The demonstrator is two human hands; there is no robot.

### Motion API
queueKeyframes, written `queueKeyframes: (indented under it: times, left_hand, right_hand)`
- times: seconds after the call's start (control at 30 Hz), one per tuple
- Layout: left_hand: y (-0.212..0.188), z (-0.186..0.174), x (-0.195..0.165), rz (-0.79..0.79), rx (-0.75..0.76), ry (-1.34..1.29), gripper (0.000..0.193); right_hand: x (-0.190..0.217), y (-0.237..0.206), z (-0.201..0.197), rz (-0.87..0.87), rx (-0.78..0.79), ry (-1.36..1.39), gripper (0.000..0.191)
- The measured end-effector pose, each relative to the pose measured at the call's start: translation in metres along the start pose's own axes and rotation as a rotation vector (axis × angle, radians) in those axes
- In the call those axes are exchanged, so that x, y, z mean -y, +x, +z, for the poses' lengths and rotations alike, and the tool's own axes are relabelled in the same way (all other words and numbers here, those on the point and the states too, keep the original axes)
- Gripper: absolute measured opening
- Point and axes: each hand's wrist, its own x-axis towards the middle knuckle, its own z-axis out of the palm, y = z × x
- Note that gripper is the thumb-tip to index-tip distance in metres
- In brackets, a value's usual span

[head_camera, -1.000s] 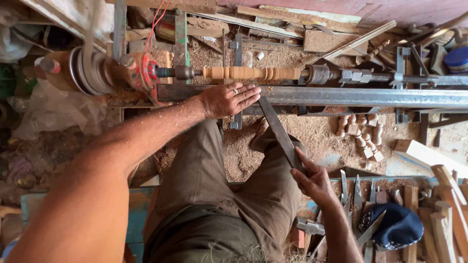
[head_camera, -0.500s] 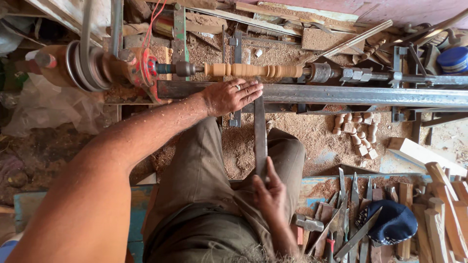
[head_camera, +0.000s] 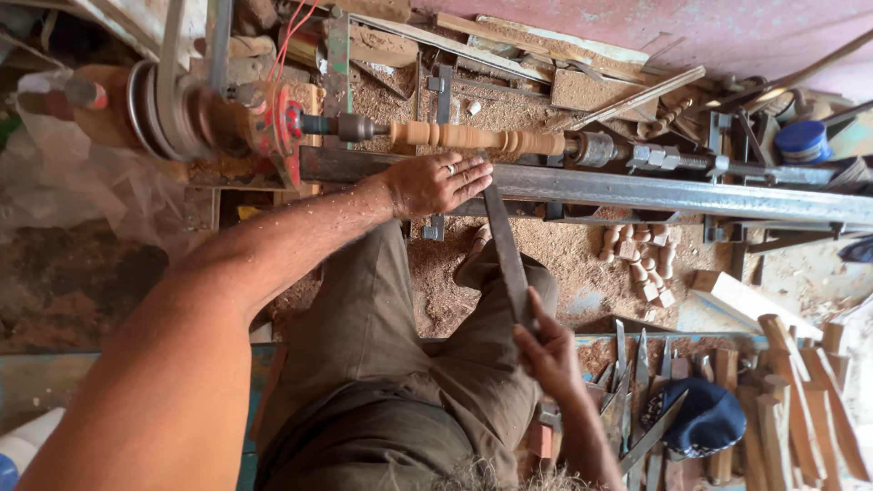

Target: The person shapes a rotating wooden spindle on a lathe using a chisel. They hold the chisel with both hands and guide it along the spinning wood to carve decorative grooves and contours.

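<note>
1. At the far left, the belt-driven pulley and headstock (head_camera: 182, 114) of your wood lathe sit level with your forearm. A red wire (head_camera: 293, 32) hangs close above the red faceplate (head_camera: 289, 127). Anything loose that drifts in here, a sleeve or that wire, could be caught.

2. Your left hand (head_camera: 435, 184) lies flat on the long grey steel rail (head_camera: 637, 189), fingers spread and resting against the top of the long flat steel turning chisel (head_camera: 506, 250). It grips nothing; it only steadies the blade. The fingertips sit just below the pale turned wooden spindle (head_camera: 477, 138), so a slip forward would put them against the work.

3. The spindle is held between the headstock and the tailstock centre (head_camera: 596, 147), already cut with beads and coves. The chisel tip lies at the rail just beneath it; whether the edge touches the wood, I cannot tell. If the blade meets the wood too steeply it may dig in and kick back toward your lap.

4. Your right hand (head_camera: 548, 353) is closed around the lower end of the chisel, above your knee. A loose hold here would let a catch twist the tool out.

5. Further right, small finished turned wooden pieces (head_camera: 641, 255) lie in the sawdust below the rail.

6. Spare chisels (head_camera: 637, 382) and a dark blue cap (head_camera: 705, 418) crowd the bench beside your right wrist; a jerked elbow could strike those edges.
</note>
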Motion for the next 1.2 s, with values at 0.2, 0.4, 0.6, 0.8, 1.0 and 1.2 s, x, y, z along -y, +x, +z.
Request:
queueKeyframes:
  times: [0.2,0.4,0.6,0.8,1.0,1.2]
  left_hand:
    - [-0.011,-0.010,0.002,-0.025,-0.071,-0.002,0.036]
    - [-0.014,-0.015,0.002,-0.035,-0.085,0.024,0.035]
    - [-0.016,0.000,0.003,-0.028,-0.059,-0.017,0.032]
    - [-0.014,-0.001,0.003,-0.037,0.006,-0.023,0.042]
    - [-0.027,-0.026,0.011,0.146,0.245,0.233,0.072]
    - [-0.031,-0.024,0.011,0.048,0.159,-0.019,0.052]
  right_hand:
    - [0.003,0.040,-0.059,-0.004,0.142,-0.033,0.073]
    - [0.003,0.041,-0.059,-0.022,0.173,-0.052,0.073]
    - [-0.002,0.005,0.007,0.080,-0.030,-0.046,0.073]
    - [-0.005,-0.019,0.111,-0.091,-0.188,0.244,0.075]
    - [-0.006,-0.027,0.102,-0.094,-0.170,0.193,0.076]
    - [-0.012,-0.006,0.038,-0.158,0.014,0.098,0.074]
